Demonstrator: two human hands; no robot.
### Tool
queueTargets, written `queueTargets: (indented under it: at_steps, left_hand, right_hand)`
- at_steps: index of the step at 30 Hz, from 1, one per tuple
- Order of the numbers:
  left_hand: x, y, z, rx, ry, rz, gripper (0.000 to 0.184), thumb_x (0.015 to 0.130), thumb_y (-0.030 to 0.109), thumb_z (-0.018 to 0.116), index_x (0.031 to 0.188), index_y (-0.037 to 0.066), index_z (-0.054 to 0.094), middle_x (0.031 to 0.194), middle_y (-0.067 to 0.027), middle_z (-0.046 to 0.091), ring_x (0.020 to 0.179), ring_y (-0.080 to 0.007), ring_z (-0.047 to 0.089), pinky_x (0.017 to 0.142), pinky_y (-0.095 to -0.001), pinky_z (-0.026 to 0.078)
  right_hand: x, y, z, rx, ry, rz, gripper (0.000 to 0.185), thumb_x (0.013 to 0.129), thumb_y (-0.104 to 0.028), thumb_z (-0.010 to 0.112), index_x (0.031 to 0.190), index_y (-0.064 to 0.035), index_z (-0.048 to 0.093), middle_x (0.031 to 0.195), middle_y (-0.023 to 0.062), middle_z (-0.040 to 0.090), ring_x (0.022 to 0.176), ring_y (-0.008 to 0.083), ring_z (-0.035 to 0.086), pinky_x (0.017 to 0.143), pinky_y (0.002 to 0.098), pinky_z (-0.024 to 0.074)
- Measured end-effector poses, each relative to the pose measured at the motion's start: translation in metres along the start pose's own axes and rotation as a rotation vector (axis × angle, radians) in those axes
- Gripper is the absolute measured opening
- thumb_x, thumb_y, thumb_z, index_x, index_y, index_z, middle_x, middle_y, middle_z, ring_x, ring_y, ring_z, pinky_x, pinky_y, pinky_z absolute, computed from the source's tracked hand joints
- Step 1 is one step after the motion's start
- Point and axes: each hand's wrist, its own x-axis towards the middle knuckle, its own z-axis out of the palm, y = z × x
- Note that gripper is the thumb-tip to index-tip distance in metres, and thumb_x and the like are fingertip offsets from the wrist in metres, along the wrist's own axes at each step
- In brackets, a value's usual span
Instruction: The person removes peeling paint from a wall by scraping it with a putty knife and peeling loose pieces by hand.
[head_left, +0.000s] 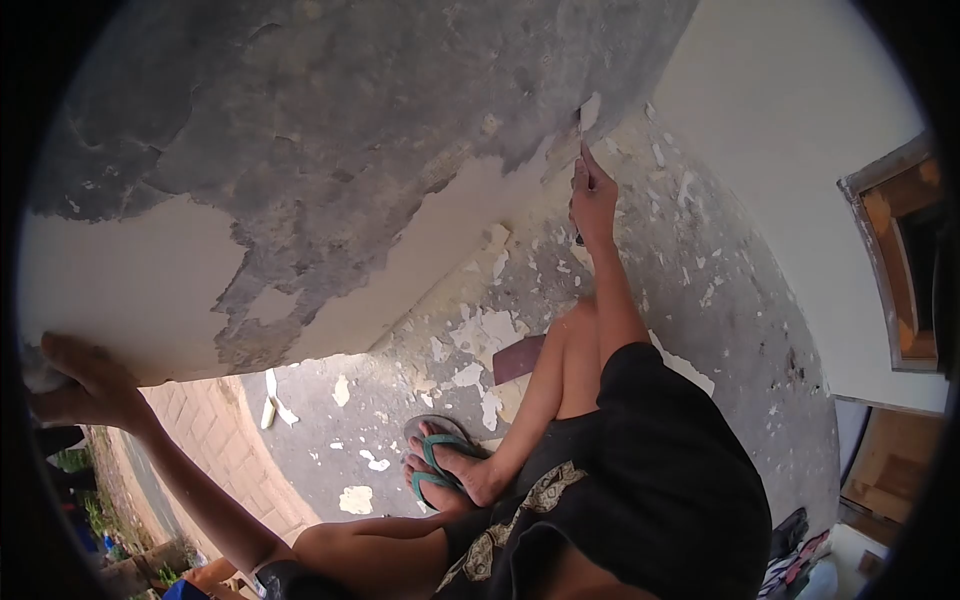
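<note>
My right hand [593,203] is closed around a scraper [580,240], seen edge-on and mostly hidden by the fingers. Its tip is at the foot of the wall [330,130], near the corner, beside a pale flake of paint [590,112]. Grey bare patches and remaining cream paint [110,280] cover this wall, with ragged borders between them. At the far left, my left hand [90,385] grips the wall's end edge, some of its fingers in shadow.
Paint flakes [485,330] litter the grey floor [740,330]. A reddish-brown sheet [518,360] lies by my leg, near my sandalled feet [445,465]. A white wall [780,120] with a wooden frame [890,260] stands right. Brick paving [215,430] lies lower left.
</note>
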Motion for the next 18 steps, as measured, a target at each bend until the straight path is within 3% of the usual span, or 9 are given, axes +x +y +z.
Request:
queueTargets:
  at_steps: [12, 18]
  left_hand:
    - [-0.003, 0.023, 0.001, -0.004, 0.012, -0.054, 0.075, 0.085, 0.045, 0.067, 0.132, 0.0, 0.029, 0.113, -0.0196, 0.053, 0.094, -0.0272, 0.063, 0.067, -0.0378, 0.061]
    - [-0.007, -0.019, 0.001, 0.008, -0.006, 0.014, 0.072, 0.086, 0.039, 0.068, 0.132, 0.002, 0.027, 0.109, -0.0186, 0.055, 0.086, -0.026, 0.065, 0.066, -0.038, 0.062]
  right_hand:
    - [-0.004, -0.002, -0.002, -0.179, -0.024, -0.054, 0.039, 0.096, -0.013, 0.05, 0.135, -0.0059, 0.05, 0.058, 0.0048, 0.043, 0.055, 0.0103, 0.037, 0.055, 0.0272, 0.0362]
    - [-0.008, 0.006, 0.006, -0.074, 0.0, -0.067, 0.04, 0.096, -0.012, 0.05, 0.135, -0.0071, 0.05, 0.058, 0.0054, 0.044, 0.054, 0.0103, 0.037, 0.053, 0.0273, 0.0358]
